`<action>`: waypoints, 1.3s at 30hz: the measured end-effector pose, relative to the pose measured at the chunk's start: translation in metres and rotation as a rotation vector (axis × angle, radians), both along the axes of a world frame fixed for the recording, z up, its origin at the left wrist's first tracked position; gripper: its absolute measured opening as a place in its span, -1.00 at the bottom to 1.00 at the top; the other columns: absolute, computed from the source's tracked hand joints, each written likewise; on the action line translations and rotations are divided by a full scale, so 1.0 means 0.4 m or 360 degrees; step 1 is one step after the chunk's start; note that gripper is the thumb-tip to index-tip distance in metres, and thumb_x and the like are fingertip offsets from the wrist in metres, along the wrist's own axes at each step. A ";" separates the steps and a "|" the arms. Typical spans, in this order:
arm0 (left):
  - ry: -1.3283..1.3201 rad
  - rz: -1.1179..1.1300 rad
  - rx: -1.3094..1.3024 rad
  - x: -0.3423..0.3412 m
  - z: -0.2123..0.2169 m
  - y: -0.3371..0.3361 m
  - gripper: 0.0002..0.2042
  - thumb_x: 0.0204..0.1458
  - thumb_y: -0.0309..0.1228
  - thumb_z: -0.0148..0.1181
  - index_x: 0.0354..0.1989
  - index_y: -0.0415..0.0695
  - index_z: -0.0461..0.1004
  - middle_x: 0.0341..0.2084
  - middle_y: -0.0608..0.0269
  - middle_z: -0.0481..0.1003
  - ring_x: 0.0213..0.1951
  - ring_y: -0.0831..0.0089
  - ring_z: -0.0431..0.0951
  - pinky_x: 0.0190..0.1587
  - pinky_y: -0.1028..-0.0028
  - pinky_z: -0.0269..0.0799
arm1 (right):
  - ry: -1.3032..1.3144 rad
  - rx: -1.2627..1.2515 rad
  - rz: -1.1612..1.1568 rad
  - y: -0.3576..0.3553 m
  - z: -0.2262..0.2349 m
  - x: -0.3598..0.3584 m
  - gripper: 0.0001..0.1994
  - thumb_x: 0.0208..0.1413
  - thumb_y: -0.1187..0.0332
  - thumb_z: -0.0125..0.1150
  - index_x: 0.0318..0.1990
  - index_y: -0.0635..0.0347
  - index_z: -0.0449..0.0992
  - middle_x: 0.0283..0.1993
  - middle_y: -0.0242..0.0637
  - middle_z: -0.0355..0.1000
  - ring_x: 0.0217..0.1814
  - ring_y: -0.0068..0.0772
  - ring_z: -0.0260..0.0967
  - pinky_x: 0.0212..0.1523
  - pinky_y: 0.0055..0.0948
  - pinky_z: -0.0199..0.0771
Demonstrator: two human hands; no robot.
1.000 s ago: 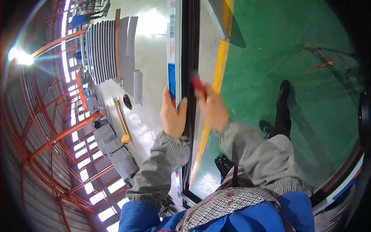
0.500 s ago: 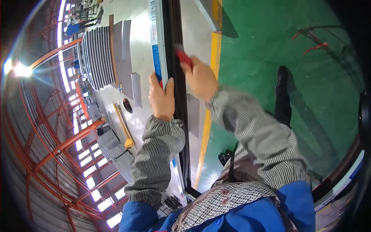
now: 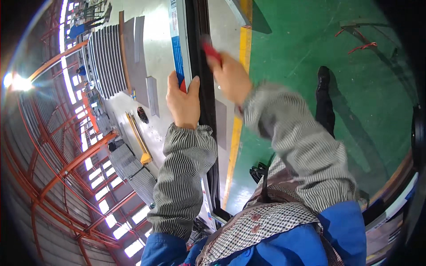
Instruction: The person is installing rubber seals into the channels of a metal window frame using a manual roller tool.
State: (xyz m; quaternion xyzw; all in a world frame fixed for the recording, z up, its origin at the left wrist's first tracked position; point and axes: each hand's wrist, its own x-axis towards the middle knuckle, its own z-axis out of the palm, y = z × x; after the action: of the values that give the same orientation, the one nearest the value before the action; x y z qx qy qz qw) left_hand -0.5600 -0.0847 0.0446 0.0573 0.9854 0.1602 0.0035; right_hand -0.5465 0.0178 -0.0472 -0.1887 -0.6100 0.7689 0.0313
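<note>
A long frame profile (image 3: pixel 205 111), dark on one side with a pale edge covered in white and blue film (image 3: pixel 178 55), runs from far to near in front of me. My left hand (image 3: pixel 184 99) wraps round the pale, film-covered edge, its thumb on top. Just right of the profile, my right hand (image 3: pixel 233 77) is closed on a red-handled tool (image 3: pixel 211 52). The tool's far end is smeared by motion and lies over the dark side of the profile; its exact kind cannot be made out.
Stacked grey ribbed lengths (image 3: pixel 106 62) lie on the pale floor at left, near a yellow-handled tool (image 3: pixel 138 139). A yellow line (image 3: pixel 244 48) borders green floor (image 3: pixel 288 57). Red strips (image 3: pixel 361 47) lie far right. Another person (image 3: pixel 82 29) stands far left.
The whole view has shifted a little. My right hand and the red-handled tool are slightly farther up along the profile. My left hand keeps its grip at about the same spot on the film.
</note>
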 end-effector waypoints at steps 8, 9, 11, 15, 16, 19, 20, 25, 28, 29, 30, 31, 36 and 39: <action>-0.0219 -0.0017 0.0168 0.019 0.042 0.003 -0.37 -0.01 -0.40 0.18 0.23 -0.30 0.06 0.01 -0.21 0.35 0.05 0.01 0.38 0.07 0.31 0.29 | -0.0120 -0.0483 0.0015 -0.165 0.026 0.333 -0.75 0.11 0.30 0.14 -0.15 0.26 0.36 -0.49 -0.12 0.37 -0.52 -0.30 0.39 -0.52 -0.33 0.31; -0.0189 -0.0098 0.0247 0.038 0.021 -0.032 -0.34 -0.03 -0.41 0.20 0.24 -0.29 0.04 0.05 -0.20 0.31 0.08 0.03 0.35 0.08 0.32 0.28 | -0.0097 -0.0373 -0.0002 -0.135 0.020 0.295 -0.78 0.04 0.38 0.21 -0.21 0.28 0.38 -0.53 -0.21 0.36 -0.62 -0.50 0.29 -0.58 -0.46 0.27; -0.0261 -0.0044 0.0088 0.102 0.036 -0.064 -0.25 -0.10 -0.45 0.24 0.29 -0.25 -0.02 0.10 -0.16 0.26 0.11 0.08 0.31 0.09 0.33 0.27 | -0.0056 -0.0195 0.0041 -0.107 0.038 0.234 -0.80 0.03 0.40 0.21 -0.23 0.29 0.38 -0.54 -0.22 0.34 -0.64 -0.49 0.25 -0.58 -0.46 0.27; -0.0218 0.0022 0.0063 0.227 0.042 -0.126 -0.24 -0.12 -0.45 0.25 0.29 -0.20 0.00 0.04 -0.13 0.30 0.03 0.09 0.37 0.03 0.32 0.31 | 0.0025 0.0020 -0.0065 -0.106 0.069 0.209 -0.81 -0.02 0.45 0.23 -0.26 0.32 0.40 -0.52 -0.20 0.36 -0.57 -0.42 0.31 -0.52 -0.45 0.31; -0.0287 0.0150 0.0050 0.246 0.053 -0.134 -0.25 -0.11 -0.45 0.24 0.29 -0.19 0.01 0.02 -0.14 0.33 0.02 0.07 0.39 0.00 0.32 0.33 | 0.0055 0.0075 -0.0201 -0.116 0.077 0.209 -0.80 -0.04 0.45 0.24 -0.27 0.32 0.40 -0.50 -0.19 0.37 -0.52 -0.40 0.36 -0.50 -0.43 0.33; -0.0311 0.0239 0.0086 0.269 0.053 -0.154 -0.28 -0.11 -0.44 0.25 0.26 -0.19 0.05 -0.05 -0.15 0.39 -0.03 0.05 0.45 -0.05 0.30 0.38 | 0.0041 0.0073 -0.0267 -0.148 0.098 0.217 -0.78 -0.07 0.47 0.25 -0.26 0.32 0.41 -0.47 -0.12 0.39 -0.46 -0.22 0.38 -0.42 -0.35 0.35; -0.0263 0.0184 0.0131 0.268 0.048 -0.158 -0.30 -0.12 -0.43 0.25 0.24 -0.20 0.08 -0.10 -0.15 0.44 -0.07 0.04 0.48 -0.08 0.30 0.40 | 0.0106 0.0089 -0.0278 -0.156 0.102 0.218 -0.78 -0.08 0.48 0.25 -0.26 0.33 0.41 -0.46 -0.10 0.39 -0.47 -0.15 0.37 -0.40 -0.33 0.36; -0.0204 0.0232 0.0234 0.262 0.042 -0.162 -0.41 -0.12 -0.44 0.25 0.15 -0.15 0.22 -0.24 -0.10 0.50 -0.17 0.04 0.53 -0.12 0.27 0.41 | 0.0107 0.0180 -0.0237 -0.165 0.109 0.222 -0.82 -0.07 0.46 0.23 -0.30 0.33 0.44 -0.42 -0.04 0.43 -0.43 -0.03 0.39 -0.36 -0.27 0.37; -0.0153 0.0372 0.0117 0.264 0.038 -0.165 -0.46 -0.12 -0.44 0.25 0.11 -0.12 0.28 -0.28 -0.08 0.52 -0.19 0.02 0.53 -0.14 0.25 0.42 | -0.0100 0.0247 -0.0056 -0.167 0.135 0.217 -0.81 -0.05 0.41 0.22 -0.30 0.32 0.46 -0.42 0.01 0.45 -0.41 0.03 0.40 -0.37 -0.23 0.37; -0.0126 0.0424 0.0043 0.265 0.034 -0.164 -0.48 -0.12 -0.43 0.24 0.10 -0.11 0.29 -0.29 -0.07 0.52 -0.20 0.00 0.53 -0.15 0.24 0.42 | -0.0102 0.0258 -0.0053 -0.166 0.132 0.217 -0.81 -0.05 0.41 0.22 -0.30 0.32 0.46 -0.42 0.01 0.45 -0.41 0.03 0.40 -0.37 -0.23 0.37; -0.0129 0.0426 0.0051 0.268 0.032 -0.164 -0.48 -0.12 -0.43 0.24 0.10 -0.11 0.29 -0.29 -0.07 0.52 -0.20 0.00 0.53 -0.15 0.24 0.42 | -0.0068 0.0241 -0.0062 -0.165 0.129 0.216 -0.82 -0.05 0.42 0.22 -0.31 0.33 0.46 -0.46 -0.05 0.45 -0.45 -0.05 0.40 -0.39 -0.27 0.37; -0.0134 0.0409 0.0096 0.267 0.038 -0.158 -0.49 -0.11 -0.42 0.24 0.09 -0.11 0.30 -0.30 -0.07 0.52 -0.20 0.00 0.53 -0.16 0.24 0.41 | -0.0031 0.0222 -0.0075 -0.165 0.127 0.214 -0.83 -0.05 0.44 0.23 -0.31 0.34 0.45 -0.50 -0.11 0.45 -0.50 -0.13 0.40 -0.42 -0.30 0.36; -0.0049 0.0352 0.0124 0.270 0.050 -0.147 -0.53 -0.09 -0.37 0.24 0.06 -0.10 0.33 -0.31 -0.04 0.53 -0.20 0.01 0.53 -0.17 0.23 0.41 | -0.0105 -0.0504 -0.0050 -0.156 0.113 0.214 -0.85 -0.04 0.51 0.25 -0.31 0.36 0.44 -0.56 -0.45 0.32 -0.56 -0.64 0.19 -0.53 -0.55 0.24; -0.0125 0.0381 0.0072 0.268 0.050 -0.131 -0.48 -0.08 -0.35 0.23 0.11 -0.11 0.28 -0.29 -0.06 0.52 -0.21 0.01 0.53 -0.15 0.24 0.41 | -0.0013 -0.0395 -0.0104 -0.146 0.102 0.210 -0.83 -0.04 0.52 0.25 -0.28 0.35 0.44 -0.55 -0.43 0.34 -0.59 -0.66 0.20 -0.57 -0.58 0.22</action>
State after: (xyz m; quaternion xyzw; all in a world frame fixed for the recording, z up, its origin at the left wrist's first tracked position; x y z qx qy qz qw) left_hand -0.4530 -0.1372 0.0646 -0.0669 0.9805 0.1837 0.0217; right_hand -0.4625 -0.0405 -0.0066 -0.2141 -0.5039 0.8363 0.0303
